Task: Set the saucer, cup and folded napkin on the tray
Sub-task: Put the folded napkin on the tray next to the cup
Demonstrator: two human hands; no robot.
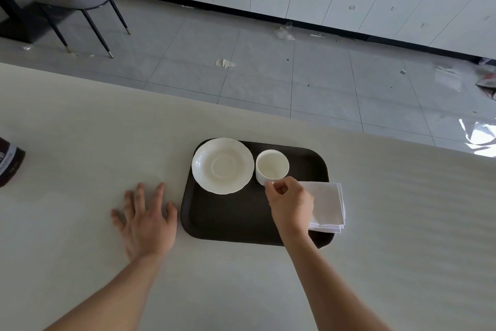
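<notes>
The white cup [272, 167] stands upright and empty on the dark tray [236, 220], toward the tray's far side and about midway across it. The right hand [291, 203] reaches over the tray's near right part, its thumb and forefinger pinched together at the cup's near side, where the handle would be; the handle itself is hidden by the fingers. The white saucer [222, 165] lies flat on the tray's far left corner, its scalloped rim slightly overhanging the tray's far and left edges and sitting just beside the cup without clearly touching it. The folded napkin [326, 204] rests on the tray's right side, its right edge hanging past the tray's rim, its left part covered by the right hand. The left hand [146, 219] lies palm down on the pale table [80, 142] just left of the tray's near left corner, fingers spread and holding nothing. A dark container [9, 163] stands at the table's far left, well apart from the tray and cut off by the frame.
</notes>
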